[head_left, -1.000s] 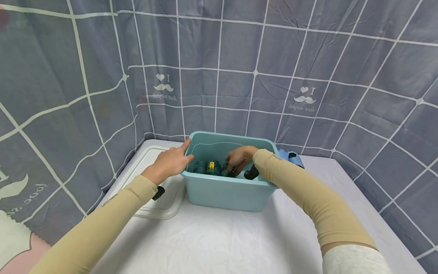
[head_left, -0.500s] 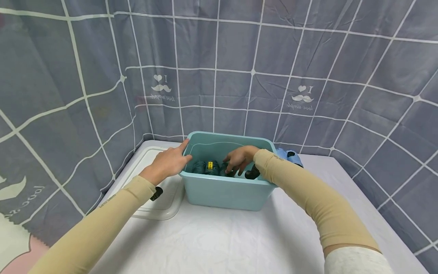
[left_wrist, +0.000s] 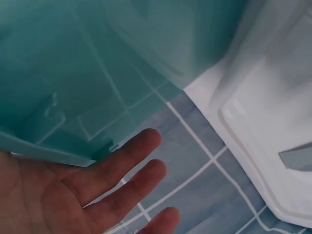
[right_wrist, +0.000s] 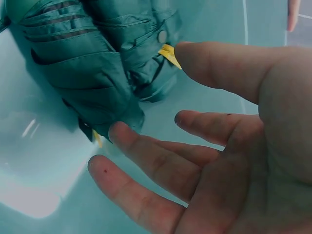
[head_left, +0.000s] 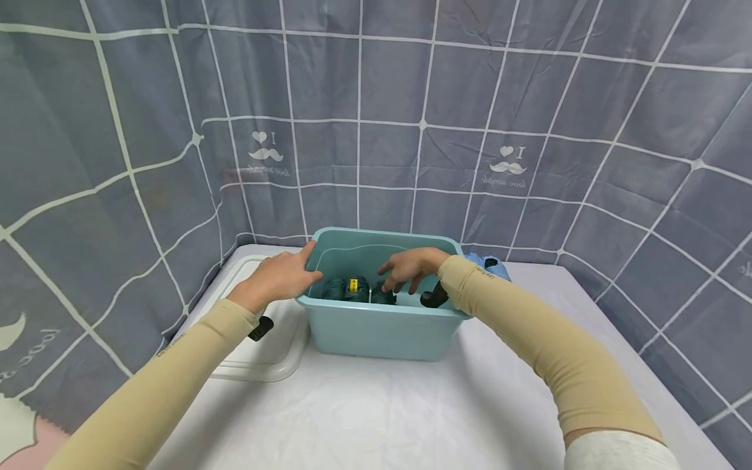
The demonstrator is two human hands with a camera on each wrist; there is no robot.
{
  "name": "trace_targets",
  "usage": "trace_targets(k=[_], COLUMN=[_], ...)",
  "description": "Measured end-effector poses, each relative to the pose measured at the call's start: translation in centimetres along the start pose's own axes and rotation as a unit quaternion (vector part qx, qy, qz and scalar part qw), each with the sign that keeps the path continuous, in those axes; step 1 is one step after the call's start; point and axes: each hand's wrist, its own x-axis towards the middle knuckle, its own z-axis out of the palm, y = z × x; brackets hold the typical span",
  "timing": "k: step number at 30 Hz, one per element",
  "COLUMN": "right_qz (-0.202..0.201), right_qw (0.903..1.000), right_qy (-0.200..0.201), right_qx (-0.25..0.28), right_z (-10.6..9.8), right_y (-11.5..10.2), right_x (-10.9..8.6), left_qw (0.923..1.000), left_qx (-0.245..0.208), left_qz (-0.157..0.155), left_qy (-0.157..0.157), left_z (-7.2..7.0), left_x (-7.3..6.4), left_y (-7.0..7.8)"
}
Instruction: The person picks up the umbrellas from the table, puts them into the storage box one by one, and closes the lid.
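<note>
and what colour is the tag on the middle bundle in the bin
Yellow; the tag on the middle bundle shows best in the head view.

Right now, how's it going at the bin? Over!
Left hand at left end of bin. Right hand empty, by bundles inside. Lid alongside, not blocking.

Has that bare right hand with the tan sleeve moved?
Yes: in the head view, the right hand went slightly up and right against the pale-blue rectangular plastic bin.
</note>
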Motion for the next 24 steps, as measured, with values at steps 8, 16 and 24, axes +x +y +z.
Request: trace_targets(k=[8,16,24], right_qz=[-0.032,-0.057,-0.079], right_qw=[0.9993,0.9969,0.9934], right_qy=[0.018,0.054,0.083], right_qx=[-0.006,-0.001,-0.002], right_z=[-0.4,-1.1,-1.3], right_y=[0.3,1.5,2.9], right_x=[-1.8,-4.1,-6.2], left_qw=[0.9992,0.9973,0.9973], left_qx=[-0.014,-0.039,-0.039], left_qz=[-0.004,-0.018,-0.026], left_qy=[0.039,0.059,0.057], left_z=[-0.6,0.4,0.8], left_x=[0.5,0.9,0.9], left_y=[0.3,0.6,0.9])
